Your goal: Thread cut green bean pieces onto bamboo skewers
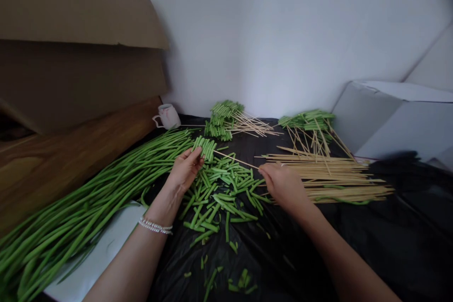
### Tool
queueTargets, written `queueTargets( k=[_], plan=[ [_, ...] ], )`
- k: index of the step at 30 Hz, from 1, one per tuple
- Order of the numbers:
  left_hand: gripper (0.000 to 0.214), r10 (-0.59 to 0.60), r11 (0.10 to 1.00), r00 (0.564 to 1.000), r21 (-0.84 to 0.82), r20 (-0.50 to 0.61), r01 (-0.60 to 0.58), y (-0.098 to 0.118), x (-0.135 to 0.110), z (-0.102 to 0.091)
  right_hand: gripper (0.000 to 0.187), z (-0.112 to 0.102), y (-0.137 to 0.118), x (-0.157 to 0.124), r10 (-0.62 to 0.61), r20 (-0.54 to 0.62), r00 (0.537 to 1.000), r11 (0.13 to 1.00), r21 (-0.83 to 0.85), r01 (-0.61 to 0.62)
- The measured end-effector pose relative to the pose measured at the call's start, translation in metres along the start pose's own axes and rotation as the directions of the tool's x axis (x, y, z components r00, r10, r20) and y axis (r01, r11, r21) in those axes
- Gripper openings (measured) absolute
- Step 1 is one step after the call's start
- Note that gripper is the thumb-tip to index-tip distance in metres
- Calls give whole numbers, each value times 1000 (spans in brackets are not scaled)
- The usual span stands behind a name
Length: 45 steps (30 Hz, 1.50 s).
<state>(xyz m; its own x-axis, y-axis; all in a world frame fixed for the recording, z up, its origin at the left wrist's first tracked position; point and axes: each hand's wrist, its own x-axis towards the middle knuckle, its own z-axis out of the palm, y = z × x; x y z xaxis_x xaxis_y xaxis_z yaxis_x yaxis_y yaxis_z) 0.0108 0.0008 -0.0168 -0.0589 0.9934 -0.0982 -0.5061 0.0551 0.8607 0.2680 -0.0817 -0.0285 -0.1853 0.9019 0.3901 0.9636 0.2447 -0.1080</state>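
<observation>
My left hand [186, 167] is closed round a row of short cut green bean pieces [205, 147], held side by side above the black sheet. My right hand [281, 184] pinches a thin bamboo skewer [235, 159] whose tip points at that row. Beneath both hands lies a loose heap of cut bean pieces [221, 196]. A pile of bare skewers [332, 179] lies just right of my right hand.
Long uncut green beans [88, 203] stretch along the left, partly over a white board [102, 250]. Two piles of finished bean skewers [226, 120] [311, 125] rest by the wall. A white mug [167, 116], cardboard box [78, 42], wooden plank [71, 151] and white box [399, 118] border the black sheet [371, 240].
</observation>
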Motion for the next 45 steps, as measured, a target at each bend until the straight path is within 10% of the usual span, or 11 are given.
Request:
queueTargets(
  k=[4,7,11,15,22,28,34,39,45],
  plan=[
    [24,27,1000,999,-15,48,-26,-1,-2,1,29,-1,6,1,68,-3,998,998,17,-68],
    [31,14,999,993,40,119,-19,-2,-5,2,30,0,13,3,153,-62,986,938,323,-125],
    [40,-39,994,985,104,166,22,-3,-8,3,29,-3,28,9,425,-4,905,517,822,-239],
    [38,-86,988,976,141,198,59,-6,-10,6,37,-12,38,12,486,166,858,11,981,-196],
    [33,-118,973,964,223,239,63,-10,-13,6,33,-15,42,20,411,332,849,-327,923,-202],
    [34,-147,947,948,317,283,52,-12,-17,9,21,-25,71,36,469,323,822,-295,935,-200],
    [33,-186,930,927,362,327,59,-14,-17,8,18,-25,123,49,674,286,681,-213,958,-191],
    [32,-188,932,925,356,330,63,-14,-16,7,35,-8,141,40,821,105,561,-62,994,-95],
    [32,-189,918,920,394,343,41,-15,-16,7,35,-4,139,16,835,-93,542,168,982,-90]
  ],
)
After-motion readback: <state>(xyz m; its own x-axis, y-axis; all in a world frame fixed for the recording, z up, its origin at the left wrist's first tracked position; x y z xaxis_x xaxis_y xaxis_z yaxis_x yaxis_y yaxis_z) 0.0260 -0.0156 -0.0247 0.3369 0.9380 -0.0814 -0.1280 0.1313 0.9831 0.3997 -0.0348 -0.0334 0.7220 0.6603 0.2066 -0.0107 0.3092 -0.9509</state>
